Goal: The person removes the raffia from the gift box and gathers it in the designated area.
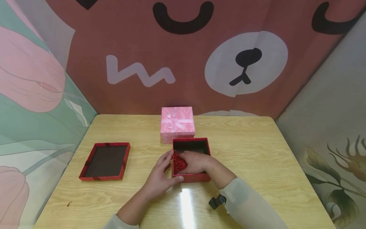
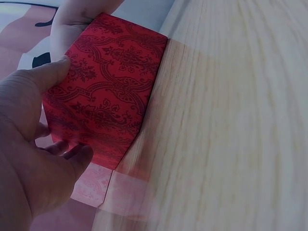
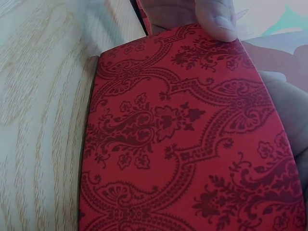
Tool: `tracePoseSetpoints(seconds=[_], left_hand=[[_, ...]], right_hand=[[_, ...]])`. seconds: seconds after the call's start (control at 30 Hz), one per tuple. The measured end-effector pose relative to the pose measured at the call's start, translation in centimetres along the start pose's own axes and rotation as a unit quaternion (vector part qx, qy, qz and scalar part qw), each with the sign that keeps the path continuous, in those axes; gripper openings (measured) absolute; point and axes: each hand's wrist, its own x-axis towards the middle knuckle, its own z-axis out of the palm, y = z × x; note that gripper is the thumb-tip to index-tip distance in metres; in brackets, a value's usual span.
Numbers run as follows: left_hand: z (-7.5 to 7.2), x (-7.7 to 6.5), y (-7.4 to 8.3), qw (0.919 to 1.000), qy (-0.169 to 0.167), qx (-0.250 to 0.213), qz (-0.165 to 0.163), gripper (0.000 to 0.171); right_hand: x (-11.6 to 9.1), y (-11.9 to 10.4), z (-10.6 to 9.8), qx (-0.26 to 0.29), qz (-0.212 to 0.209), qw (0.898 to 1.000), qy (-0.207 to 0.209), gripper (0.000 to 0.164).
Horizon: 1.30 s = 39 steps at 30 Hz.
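Observation:
A red patterned gift box (image 1: 191, 178) stands without its lid at the table's middle; its dark inside shows at the back. My left hand (image 1: 160, 178) steadies the box's left side, thumb at the near edge and fingers bent along the wall. My right hand (image 1: 195, 163) reaches down inside from the right. Between its thumb and fingers lies a clump of red shredded paper (image 1: 178, 163) at the box's left end. The right fingertips are partly hidden in the shreds. Both wrist views show the box's red outer wall (image 2: 110, 82) with dark floral print.
The box's lid (image 1: 104, 161) lies inside-up at the left. Just behind the box stands a pink gift box (image 1: 177, 122) with a ribbon bow. A small reddish scrap (image 1: 69, 204) is on the table (image 1: 243, 140) at the front left. A printed bear wall hanging (image 1: 137, 98) closes off the back.

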Motion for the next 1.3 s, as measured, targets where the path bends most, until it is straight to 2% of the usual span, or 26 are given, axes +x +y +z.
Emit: tracePoseSetpoints(seconds=[0.17, 0.4, 0.63, 0.9, 1.03, 1.3], left_hand=[[0.0, 0.1, -0.1, 1.0, 0.0, 0.0, 0.001, 0.103], [0.1, 0.2, -0.2, 1.0, 0.0, 0.003, -0.002, 0.103], [0.1, 0.3, -0.2, 0.9999, -0.001, 0.005, -0.015, 0.103], [-0.3, 0.0, -0.2, 0.9998, 0.006, 0.017, -0.012, 0.102], [-0.8, -0.4, -0.2, 0.9995, 0.006, 0.013, -0.027, 0.102], [-1.1, -0.5, -0.1, 0.9995, -0.014, -0.005, -0.028, 0.103]], right_hand=[[0.0, 0.3, -0.1, 0.028, -0.023, 0.999, -0.02, 0.077], [-0.1, 0.3, -0.5, 0.049, -0.034, 0.997, -0.043, 0.069], [-0.2, 0.5, -0.6, 0.07, -0.038, 0.994, -0.07, 0.049], [-0.3, 0.1, -0.8, 0.119, -0.049, 0.99, -0.06, 0.026], [-0.2, -0.5, -0.8, 0.131, -0.056, 0.988, -0.058, 0.021], [-0.4, -0.7, -0.8, 0.129, -0.046, 0.99, -0.037, 0.019]])
